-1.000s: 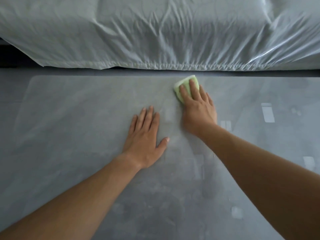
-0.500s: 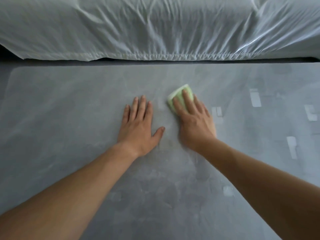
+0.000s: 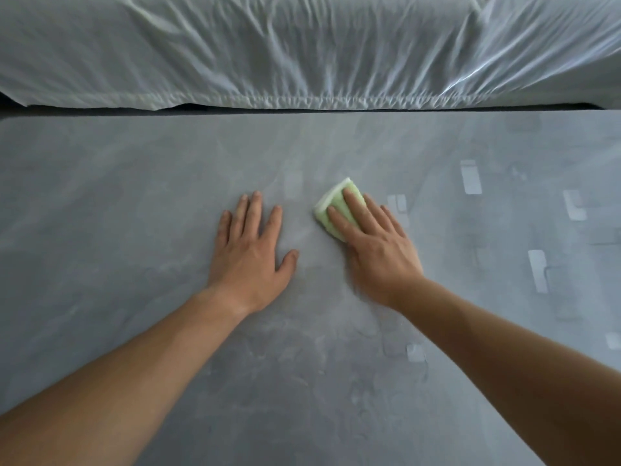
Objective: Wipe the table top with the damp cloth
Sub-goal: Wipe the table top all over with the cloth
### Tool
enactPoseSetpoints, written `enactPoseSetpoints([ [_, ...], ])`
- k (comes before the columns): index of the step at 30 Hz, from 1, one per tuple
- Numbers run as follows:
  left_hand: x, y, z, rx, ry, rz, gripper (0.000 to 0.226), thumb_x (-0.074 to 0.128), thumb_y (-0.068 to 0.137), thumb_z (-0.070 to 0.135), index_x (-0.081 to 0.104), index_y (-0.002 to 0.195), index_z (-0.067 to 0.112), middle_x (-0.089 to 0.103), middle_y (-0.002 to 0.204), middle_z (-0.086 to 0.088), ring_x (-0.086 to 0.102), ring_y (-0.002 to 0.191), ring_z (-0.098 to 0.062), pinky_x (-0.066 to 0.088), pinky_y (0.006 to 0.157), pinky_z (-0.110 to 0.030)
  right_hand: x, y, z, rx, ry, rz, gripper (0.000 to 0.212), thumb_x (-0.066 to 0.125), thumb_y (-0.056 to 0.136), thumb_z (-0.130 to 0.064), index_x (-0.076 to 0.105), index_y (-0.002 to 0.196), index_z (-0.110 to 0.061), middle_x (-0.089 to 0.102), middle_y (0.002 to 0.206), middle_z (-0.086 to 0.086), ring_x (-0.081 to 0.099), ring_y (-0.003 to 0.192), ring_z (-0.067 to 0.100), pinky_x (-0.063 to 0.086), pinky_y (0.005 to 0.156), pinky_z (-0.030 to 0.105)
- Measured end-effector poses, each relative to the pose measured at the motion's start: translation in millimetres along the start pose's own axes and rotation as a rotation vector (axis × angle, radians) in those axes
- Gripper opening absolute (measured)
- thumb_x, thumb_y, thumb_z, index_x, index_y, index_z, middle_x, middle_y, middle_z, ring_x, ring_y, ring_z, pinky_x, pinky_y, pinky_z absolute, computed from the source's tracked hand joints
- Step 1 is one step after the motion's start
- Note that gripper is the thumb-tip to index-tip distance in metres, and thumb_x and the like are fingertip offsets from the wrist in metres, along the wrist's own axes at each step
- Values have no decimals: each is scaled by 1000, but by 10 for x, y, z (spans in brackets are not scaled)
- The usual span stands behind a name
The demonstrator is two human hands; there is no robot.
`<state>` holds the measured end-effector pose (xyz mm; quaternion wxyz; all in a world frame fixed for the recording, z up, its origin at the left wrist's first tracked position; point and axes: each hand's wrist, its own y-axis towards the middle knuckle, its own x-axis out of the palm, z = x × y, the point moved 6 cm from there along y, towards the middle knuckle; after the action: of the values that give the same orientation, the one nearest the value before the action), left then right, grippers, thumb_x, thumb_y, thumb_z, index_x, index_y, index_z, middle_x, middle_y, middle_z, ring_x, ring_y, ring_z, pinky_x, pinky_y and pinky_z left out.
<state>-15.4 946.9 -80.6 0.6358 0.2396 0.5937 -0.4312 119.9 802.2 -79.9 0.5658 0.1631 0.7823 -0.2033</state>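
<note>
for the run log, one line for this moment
step: wipe | right hand: pressing green cloth | left hand: flat on table top

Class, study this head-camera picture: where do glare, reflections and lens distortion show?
Head view: pale rectangular reflections dot the grey table top, mostly right; the white sheet behind gleams in streaks; forearms swell toward the bottom corners, wide-angle stretch; the cloth looks sharp.

The left hand (image 3: 250, 253) is lying flat on the table top (image 3: 134, 196), near its middle. The right hand (image 3: 373, 250) is lying just beside it at 3 o'clock, resting on the cloth (image 3: 331, 205), which is sticking out toward 11 o'clock. A draped sheet (image 3: 302, 52) is hanging beyond the table's far edge at 12 o'clock.
</note>
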Motion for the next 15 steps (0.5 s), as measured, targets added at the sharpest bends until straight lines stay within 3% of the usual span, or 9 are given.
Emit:
enactPoseSetpoints([
  [4,-1,0,-8,4,11,6,82,31,84,61,22,154,19,5,163,-15,2,151,-30,3,121,-49,-287,84,616,353,69,98,73,30,82,-26,27,153,-38,9,166,-1,13,151,28,13,123,41],
  [6,8,3,-11,2,9,4,82,30,84,61,22,154,19,5,163,-15,2,151,-30,3,121,-49,-276,31,558,434,77,137,73,29,82,-26,26,154,-37,7,166,0,12,151,29,13,123,42],
  [8,7,0,1,1,5,-7,83,29,83,62,22,154,19,5,163,-15,2,151,-30,3,121,-49,-139,-111,262,325,54,127,73,39,83,-23,28,154,-36,11,166,3,15,151,32,15,122,43],
  [10,-5,-16,-2,-4,0,-5,82,29,83,62,23,153,20,6,163,-14,2,150,-30,4,121,-49,21,-290,-23,104,17,78,74,50,83,-19,31,153,-34,16,165,6,18,150,33,16,122,45],
  [12,-20,-73,-41,-25,6,10,80,31,83,61,27,152,22,8,163,-15,3,150,-30,5,121,-51,80,-331,-46,-14,-16,27,73,48,83,-22,31,153,-35,17,165,4,18,151,31,16,123,45],
  [15,-1,-195,-117,-50,16,12,79,30,84,62,28,152,23,10,162,-16,4,150,-33,5,120,-54,-61,-66,206,216,25,83,73,38,82,-23,30,153,-36,13,166,2,15,151,31,10,124,42],
])
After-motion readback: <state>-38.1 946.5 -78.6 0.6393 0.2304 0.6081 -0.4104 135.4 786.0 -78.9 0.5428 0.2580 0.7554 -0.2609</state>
